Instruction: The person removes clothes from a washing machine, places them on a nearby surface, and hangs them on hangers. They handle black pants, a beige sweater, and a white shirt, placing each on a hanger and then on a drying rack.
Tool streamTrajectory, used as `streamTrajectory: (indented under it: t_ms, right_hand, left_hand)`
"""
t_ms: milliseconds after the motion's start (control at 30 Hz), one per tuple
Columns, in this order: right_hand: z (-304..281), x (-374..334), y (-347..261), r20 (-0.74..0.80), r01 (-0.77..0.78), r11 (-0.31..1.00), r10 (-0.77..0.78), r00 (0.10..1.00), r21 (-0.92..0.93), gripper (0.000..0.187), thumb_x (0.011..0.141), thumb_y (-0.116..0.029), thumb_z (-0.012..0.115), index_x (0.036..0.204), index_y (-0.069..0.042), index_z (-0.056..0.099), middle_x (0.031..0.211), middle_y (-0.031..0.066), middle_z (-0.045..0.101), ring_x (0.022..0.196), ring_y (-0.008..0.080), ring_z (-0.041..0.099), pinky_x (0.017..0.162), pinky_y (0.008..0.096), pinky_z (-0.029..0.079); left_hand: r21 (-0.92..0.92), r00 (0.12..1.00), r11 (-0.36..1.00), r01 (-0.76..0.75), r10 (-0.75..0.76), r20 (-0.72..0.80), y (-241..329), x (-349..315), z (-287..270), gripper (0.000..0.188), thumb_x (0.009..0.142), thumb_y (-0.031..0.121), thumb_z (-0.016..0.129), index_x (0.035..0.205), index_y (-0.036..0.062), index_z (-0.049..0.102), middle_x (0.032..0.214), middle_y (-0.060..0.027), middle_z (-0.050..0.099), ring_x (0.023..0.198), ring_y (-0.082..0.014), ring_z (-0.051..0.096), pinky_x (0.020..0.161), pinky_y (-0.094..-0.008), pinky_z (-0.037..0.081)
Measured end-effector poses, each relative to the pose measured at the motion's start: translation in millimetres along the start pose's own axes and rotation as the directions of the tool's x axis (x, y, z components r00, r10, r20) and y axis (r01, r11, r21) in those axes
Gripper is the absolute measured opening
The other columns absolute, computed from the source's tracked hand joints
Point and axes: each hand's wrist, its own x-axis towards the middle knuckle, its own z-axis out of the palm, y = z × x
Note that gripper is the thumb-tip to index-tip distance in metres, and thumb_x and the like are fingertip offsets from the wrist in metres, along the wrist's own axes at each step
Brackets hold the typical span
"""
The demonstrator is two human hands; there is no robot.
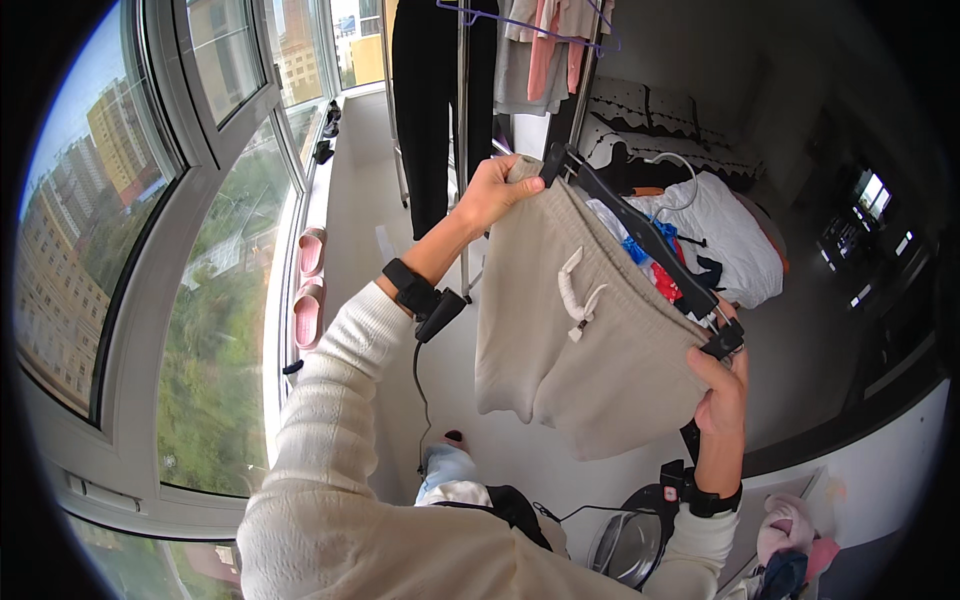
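Beige drawstring shorts [560, 350] hang spread out between my two hands, held up in front of me. A black clip hanger [640, 228] runs along their waistband, its metal hook to the far right. At the upper left corner of the waistband, my left hand [492, 197] pinches the fabric beside one clip [556, 165]. My right hand [722, 390] is closed round the other corner, thumb on the fabric at the second clip [724, 339]; some of its fingers are hidden behind. A white drawstring [572, 280] dangles at the front of the shorts.
Ahead stands a metal clothes rack [463, 120] with black trousers [430, 110] and pale and pink garments [545, 50]. Pink slippers [310, 252] lie on the windowsill to the left. Beyond the hanger is a white quilt [735, 235]. A round container [630, 545] sits at lower right.
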Motion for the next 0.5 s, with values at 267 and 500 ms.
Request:
streamTrajectory:
  t_ms: [267,500]
  right_hand:
    - [148,91,73,0.173,-0.085,0.901,0.012,0.985,0.425,0.071,0.07,0.0,0.057,0.139,0.003,0.038,0.128,0.0226,0.056,0.116,0.0294,0.057,0.103,0.0386,0.042]
    - [307,191,164,0.17,-0.089,0.882,0.009,0.985,0.463,0.053,0.079,0.006,0.051,0.131,-0.001,0.043,0.123,0.0188,0.059,0.116,0.0241,0.056,0.103,0.0358,0.04]
  left_hand:
    - [0.6,0.808,0.8,-0.019,0.366,-0.462,-34,2,-140,0.023,0.084,0.013,0.074,0.101,0.0013,0.065,0.083,-0.0023,0.065,0.071,-0.0114,0.058,0.072,-0.0269,0.049]
    - [0.089,0.923,0.971,0.223,-0.181,-0.34,-30,-23,-230,0.033,0.088,0.029,0.071,0.1,-0.0007,0.064,0.081,-0.0028,0.058,0.069,-0.0121,0.057,0.068,-0.0249,0.049]
